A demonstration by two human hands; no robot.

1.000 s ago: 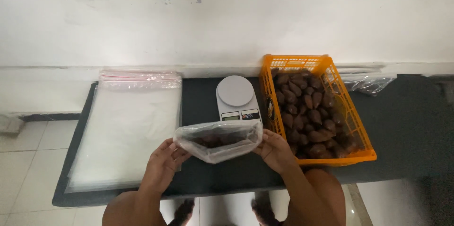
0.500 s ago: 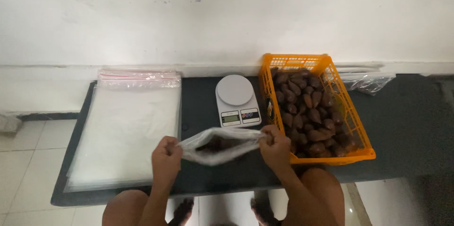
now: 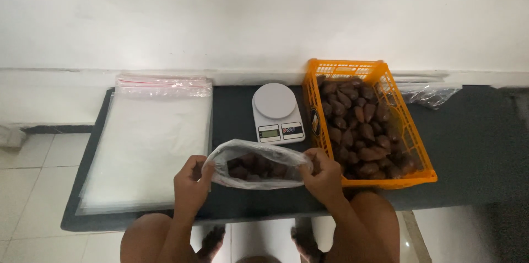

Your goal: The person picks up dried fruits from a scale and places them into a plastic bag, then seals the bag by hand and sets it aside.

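Small packing station: scale point(image 3: 277, 113), stacked clear bags point(image 3: 149, 142), fruit crate point(image 3: 369, 122).

I see a white kitchen scale point(image 3: 277, 112) at the table's point(image 3: 474, 153) far middle, an orange crate point(image 3: 405, 131) of brown fruit point(image 3: 358, 128) right, flat clear bags point(image 3: 149, 142) stacked left.

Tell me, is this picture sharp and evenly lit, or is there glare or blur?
Head view: soft, even light with no hard shadows; faint sheen on the stack of clear bags; the bag of dates held by left hand and right hand looks slightly soft.
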